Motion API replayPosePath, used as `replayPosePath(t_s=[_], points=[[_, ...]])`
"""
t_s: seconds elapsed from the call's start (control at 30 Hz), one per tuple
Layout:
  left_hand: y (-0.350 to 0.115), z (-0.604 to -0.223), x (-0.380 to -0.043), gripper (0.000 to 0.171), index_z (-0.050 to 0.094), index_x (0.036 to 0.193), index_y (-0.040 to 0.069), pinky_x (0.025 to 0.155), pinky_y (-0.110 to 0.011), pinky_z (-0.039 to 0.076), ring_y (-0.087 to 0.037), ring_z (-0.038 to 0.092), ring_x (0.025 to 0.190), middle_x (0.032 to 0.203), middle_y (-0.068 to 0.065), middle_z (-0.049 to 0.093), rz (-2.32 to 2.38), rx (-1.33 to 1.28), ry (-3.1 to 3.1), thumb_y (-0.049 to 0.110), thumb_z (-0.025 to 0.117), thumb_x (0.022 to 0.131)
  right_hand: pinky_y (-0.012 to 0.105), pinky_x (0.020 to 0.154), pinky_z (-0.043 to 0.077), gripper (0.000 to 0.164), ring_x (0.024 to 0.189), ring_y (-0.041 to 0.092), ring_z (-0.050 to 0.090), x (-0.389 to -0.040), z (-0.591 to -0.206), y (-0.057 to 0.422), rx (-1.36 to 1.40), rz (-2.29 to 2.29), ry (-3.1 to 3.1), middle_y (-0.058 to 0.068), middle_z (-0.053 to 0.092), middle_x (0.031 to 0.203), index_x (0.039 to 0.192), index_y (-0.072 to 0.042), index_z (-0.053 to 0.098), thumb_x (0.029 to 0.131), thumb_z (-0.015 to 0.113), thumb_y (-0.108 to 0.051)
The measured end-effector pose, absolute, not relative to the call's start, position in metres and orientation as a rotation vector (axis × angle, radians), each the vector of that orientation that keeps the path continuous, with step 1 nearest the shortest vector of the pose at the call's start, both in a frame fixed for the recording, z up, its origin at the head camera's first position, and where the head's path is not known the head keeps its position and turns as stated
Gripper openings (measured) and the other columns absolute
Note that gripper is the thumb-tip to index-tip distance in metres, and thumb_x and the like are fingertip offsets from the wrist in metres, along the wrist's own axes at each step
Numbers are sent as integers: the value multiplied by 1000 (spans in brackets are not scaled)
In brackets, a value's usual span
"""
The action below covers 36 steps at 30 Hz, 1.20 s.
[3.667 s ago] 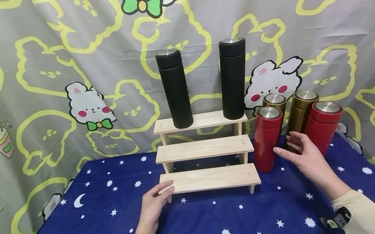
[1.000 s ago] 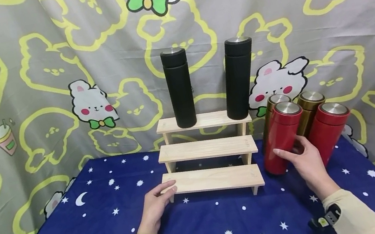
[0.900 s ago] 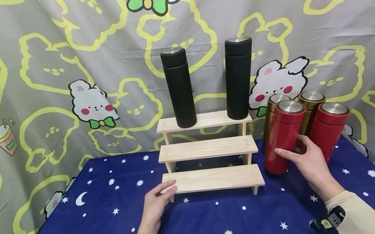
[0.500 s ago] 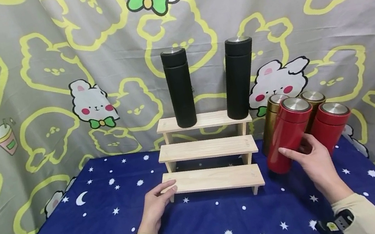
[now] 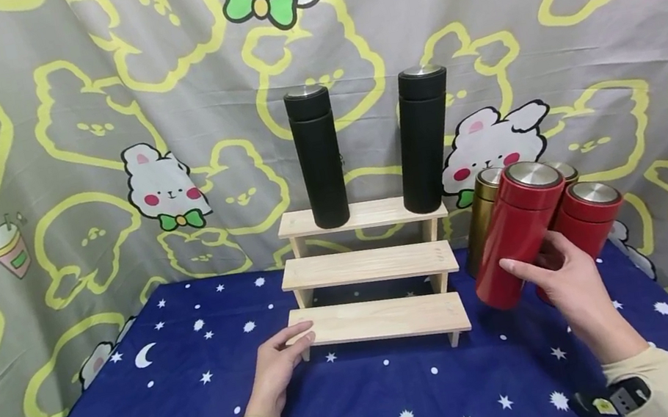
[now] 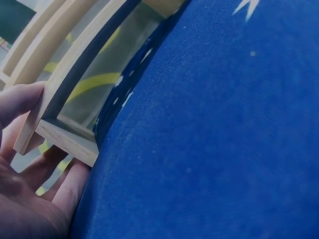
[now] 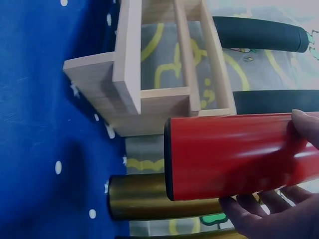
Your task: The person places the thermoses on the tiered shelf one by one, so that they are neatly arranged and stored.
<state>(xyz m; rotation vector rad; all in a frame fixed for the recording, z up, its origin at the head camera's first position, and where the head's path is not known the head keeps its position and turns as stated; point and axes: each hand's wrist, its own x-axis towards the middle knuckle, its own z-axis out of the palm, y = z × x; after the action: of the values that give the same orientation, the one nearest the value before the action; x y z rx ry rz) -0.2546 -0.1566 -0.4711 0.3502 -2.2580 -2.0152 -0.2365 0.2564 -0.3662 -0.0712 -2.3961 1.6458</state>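
Note:
My right hand (image 5: pixel 576 285) grips a red thermos bottle (image 5: pixel 516 232), thumb on the near side and fingers round the far side. The bottle leans with its steel lid to the right. In the right wrist view the red bottle's black base (image 7: pixel 168 159) shows, apart from the cloth. At the left end of a three-step wooden display stand (image 5: pixel 380 319), my left hand (image 5: pixel 276 368) holds the lowest step. The left wrist view shows the thumb (image 6: pixel 22 99) over the board's edge and fingers beneath it. Two black thermos bottles (image 5: pixel 320 166) stand upright on the top step.
Behind the held bottle stand a gold thermos bottle (image 5: pixel 483 227), a mostly hidden second gold one (image 5: pixel 567 171) and another red one (image 5: pixel 590 215). A blue star-print cloth (image 5: pixel 437 414) covers the table. A patterned curtain (image 5: pixel 184 78) hangs at the back.
My right hand has taken hold of the nearer red bottle, tilted it rightward and raised it. The bottle covers more of the second gold one. My left hand stays on the stand.

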Motion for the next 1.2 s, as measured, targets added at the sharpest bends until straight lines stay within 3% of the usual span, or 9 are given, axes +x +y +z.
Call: replayPosePath(t_s=[0.1, 0.43, 0.7, 1.2], points=[[-156, -471, -255, 33, 75, 111, 6, 59, -25, 35, -12, 42, 62, 86, 0, 55, -2020, 345, -2258, 18, 81, 81, 33, 82, 46, 78, 112, 17, 50, -235, -362, 256, -65, 1623, -2409, 10, 47, 137, 153, -14, 32, 91, 70, -40], [-157, -471, -256, 31, 75, 110, 5, 64, -25, 39, -14, 52, 76, 113, -7, 60, -2034, 341, -2244, 17, 81, 82, 33, 80, 48, 77, 112, 19, 49, -235, -352, 254, -23, 1582, -2434, 11, 48, 136, 154, -15, 32, 91, 70, -40], [-157, -472, -256, 30, 76, 109, 5, 67, -26, 41, -14, 55, 79, 117, -9, 61, -2045, 351, -2236, 16, 81, 81, 21, 77, 49, 74, 110, 17, 52, -230, -343, 247, 32, 1597, -2392, 7, 50, 134, 153, -16, 35, 91, 71, -36], [-157, -473, -257, 29, 76, 108, 6, 65, -25, 39, -13, 52, 75, 114, -8, 61, -2034, 363, -2236, 16, 81, 81, 22, 79, 49, 71, 110, 17, 53, -228, -331, 228, 146, 1613, -2365, 7, 53, 131, 151, -16, 38, 91, 72, -33]])
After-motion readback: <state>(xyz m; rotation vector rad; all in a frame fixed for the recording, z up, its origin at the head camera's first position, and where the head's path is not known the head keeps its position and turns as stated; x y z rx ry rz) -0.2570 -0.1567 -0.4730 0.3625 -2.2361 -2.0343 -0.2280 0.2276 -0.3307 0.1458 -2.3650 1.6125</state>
